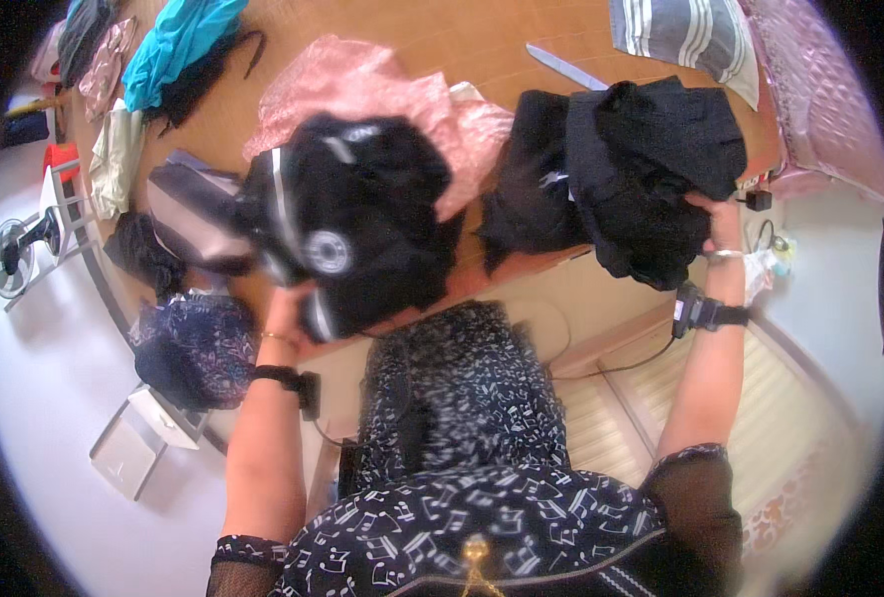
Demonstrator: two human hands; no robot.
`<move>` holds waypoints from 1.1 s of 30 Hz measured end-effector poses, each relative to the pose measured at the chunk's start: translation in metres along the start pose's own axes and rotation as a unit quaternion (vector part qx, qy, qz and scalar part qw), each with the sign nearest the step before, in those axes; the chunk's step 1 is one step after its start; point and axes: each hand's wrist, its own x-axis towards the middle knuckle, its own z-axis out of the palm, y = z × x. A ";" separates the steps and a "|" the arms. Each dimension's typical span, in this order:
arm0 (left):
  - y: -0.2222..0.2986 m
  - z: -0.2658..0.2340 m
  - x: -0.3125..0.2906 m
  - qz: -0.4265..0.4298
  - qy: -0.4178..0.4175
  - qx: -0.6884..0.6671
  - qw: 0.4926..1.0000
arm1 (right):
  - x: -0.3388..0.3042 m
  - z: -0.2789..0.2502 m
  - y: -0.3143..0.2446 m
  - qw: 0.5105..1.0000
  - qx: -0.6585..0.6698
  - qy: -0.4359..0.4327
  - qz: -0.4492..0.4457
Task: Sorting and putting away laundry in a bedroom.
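Firstly, left hand [295, 306]: bent at the near left corner of a striped black garment [382, 199], apparently gripping it; the fingers are mostly hidden by cloth and blurred, so how tightly they close cannot be told.
Right hand [719, 221]: partly closed on the right edge of a plain black garment [651, 169], thumb and fingers against the cloth; some fingertips are hidden.
Striped black garment: bunched, with white stripes and a round white emblem; it reaches away from the left hand and toward the right. Its long axis is unclear in the folds. The left hand is by far the nearer.
Plain black garment: crumpled, stretching leftward and away from the right hand, which is the nearer; again no clear long axis.
Between the hands: a black cloth [522, 149] with a small white mark, just beside the plain garment; whether the two are joined cannot be told.
Beyond the left hand: a pink cloth [342, 80] behind the striped garment and, farther off to the left, a turquoise garment [178, 50].
Left of the left hand: a dark patterned bundle [198, 343] and a beige-and-dark cloth [193, 209].
Beyond the right hand: a pale flat strip [566, 68] and a grey-and-white striped cloth [676, 35].
Counter [452, 40]: brown, beneath the clothes.
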 end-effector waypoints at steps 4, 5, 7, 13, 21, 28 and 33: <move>0.003 0.001 -0.002 0.008 0.000 0.021 1.000 | -0.026 -0.023 -0.023 0.946 0.306 -0.102 -0.019; 0.003 0.001 -0.002 0.008 -0.003 0.020 1.000 | -0.034 -0.027 -0.024 0.933 0.340 -0.111 -0.025; 0.004 0.003 -0.003 -0.016 -0.020 -0.004 1.000 | -0.054 -0.019 -0.022 0.931 0.347 -0.106 -0.047; -0.013 -0.021 0.013 0.013 -0.030 0.026 0.999 | -0.073 0.097 0.003 0.949 0.260 -0.155 0.088; -0.015 -0.037 0.014 0.234 0.101 0.285 0.924 | 0.001 0.157 0.125 0.976 0.048 -0.061 0.201; 0.025 0.084 -0.082 0.536 0.051 0.445 0.716 | -0.060 0.150 0.039 0.987 0.011 -0.161 -0.021; 0.023 0.133 -0.105 0.188 -0.145 0.094 0.967 | -0.152 0.149 -0.072 0.967 0.062 -0.228 -0.099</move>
